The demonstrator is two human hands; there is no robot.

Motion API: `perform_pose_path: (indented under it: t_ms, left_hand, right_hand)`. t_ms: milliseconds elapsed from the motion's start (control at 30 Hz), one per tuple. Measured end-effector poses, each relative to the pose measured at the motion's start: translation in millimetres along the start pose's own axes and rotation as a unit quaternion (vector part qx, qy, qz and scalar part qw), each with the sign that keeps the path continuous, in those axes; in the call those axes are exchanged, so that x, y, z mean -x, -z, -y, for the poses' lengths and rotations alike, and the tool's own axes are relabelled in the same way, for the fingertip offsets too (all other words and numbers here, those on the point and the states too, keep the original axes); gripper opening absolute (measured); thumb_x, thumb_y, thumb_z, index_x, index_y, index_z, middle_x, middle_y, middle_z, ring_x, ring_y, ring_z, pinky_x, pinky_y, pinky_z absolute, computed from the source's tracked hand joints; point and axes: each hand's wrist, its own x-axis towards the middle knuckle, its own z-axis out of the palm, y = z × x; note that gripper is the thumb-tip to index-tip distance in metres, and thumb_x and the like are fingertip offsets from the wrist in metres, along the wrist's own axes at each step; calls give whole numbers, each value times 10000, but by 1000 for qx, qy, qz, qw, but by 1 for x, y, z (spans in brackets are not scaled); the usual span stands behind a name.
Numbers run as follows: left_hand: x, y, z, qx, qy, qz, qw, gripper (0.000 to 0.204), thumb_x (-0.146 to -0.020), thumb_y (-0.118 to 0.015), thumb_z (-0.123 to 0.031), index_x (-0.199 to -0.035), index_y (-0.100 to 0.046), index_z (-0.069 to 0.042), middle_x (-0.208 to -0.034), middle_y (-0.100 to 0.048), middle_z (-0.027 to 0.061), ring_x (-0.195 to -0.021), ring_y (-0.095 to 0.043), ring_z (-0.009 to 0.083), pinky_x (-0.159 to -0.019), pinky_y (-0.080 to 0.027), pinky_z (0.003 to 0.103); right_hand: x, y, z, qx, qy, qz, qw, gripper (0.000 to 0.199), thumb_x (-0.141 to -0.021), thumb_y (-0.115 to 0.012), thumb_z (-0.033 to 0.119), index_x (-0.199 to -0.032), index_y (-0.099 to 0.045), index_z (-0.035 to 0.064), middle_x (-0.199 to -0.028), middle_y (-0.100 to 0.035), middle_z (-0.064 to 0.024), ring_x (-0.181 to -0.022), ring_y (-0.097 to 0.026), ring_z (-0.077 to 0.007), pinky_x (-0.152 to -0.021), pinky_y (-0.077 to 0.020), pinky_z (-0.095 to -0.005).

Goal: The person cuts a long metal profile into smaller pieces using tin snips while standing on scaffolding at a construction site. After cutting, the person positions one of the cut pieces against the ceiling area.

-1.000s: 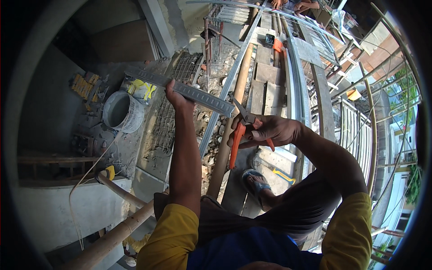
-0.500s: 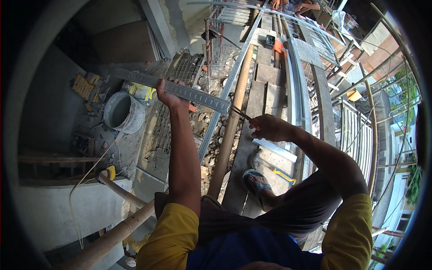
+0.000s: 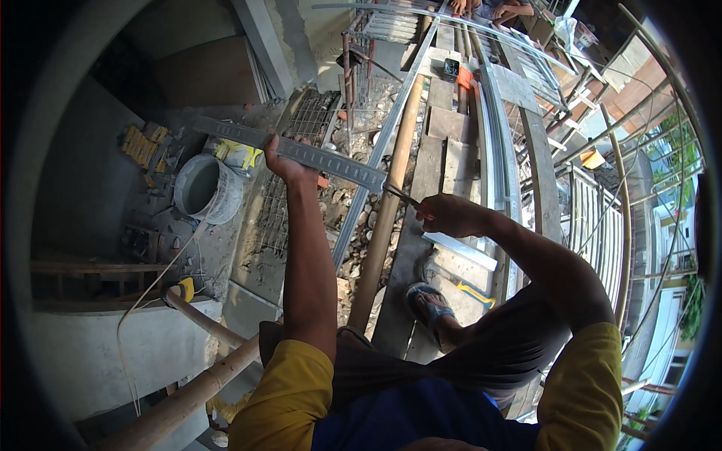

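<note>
My left hand [image 3: 289, 161] is closed around a long galvanized metal channel [image 3: 335, 161] with a row of marks along it. The channel slants from the upper left down to the centre, over the drop beside the planks. At its right end, the dark blades of a pair of tin snips [image 3: 400, 195] meet the edge, slightly parted. My right hand [image 3: 453, 216] is closed on their handles, where a bit of orange-red shows. Both arms are stretched forward over the gap, and my sandalled foot [image 3: 431, 308] rests on the planks below.
A bamboo pole [image 3: 382, 244] and another metal channel [image 3: 353, 218] run alongside the planks [image 3: 402, 293]. A yellow-handled tool [image 3: 476, 293] lies by my foot. Down left stand a mortar bucket [image 3: 207, 189] and wire mesh [image 3: 289, 199]. Another person's hand [image 3: 460, 6] is at the far end.
The snips' blades look a little more parted at the channel's end, and my right hand has shifted slightly. My left hand and the channel are nearly still.
</note>
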Motion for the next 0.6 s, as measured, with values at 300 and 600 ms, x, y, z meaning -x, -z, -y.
perform_pose_path:
  t_ms: [300, 600]
  left_hand:
    - [6, 3, 22, -19, 22, -10, 1000, 311, -796, -624, -261, -1065, -501, -166, -844, -477, 35, -647, -479, 175, -587, -444, 311]
    - [4, 7, 26, -19, 12, 15, 1000, 358, -779, -629, -247, -1108, -501, -189, -852, -484, 40, -657, -483, 181, -589, -439, 310]
  right_hand:
    - [-5, 1, 16, -97, -78, -28, 992, 266, -834, -695, 204, -1003, -618, 13, -875, -646, -117, -860, -627, -236, -769, -494, -374]
    - [-6, 0, 21, -4, -48, -6, 999, 367, -807, -739, 296, -966, -632, -17, -924, -667, -175, -925, -651, -312, -782, -504, -419]
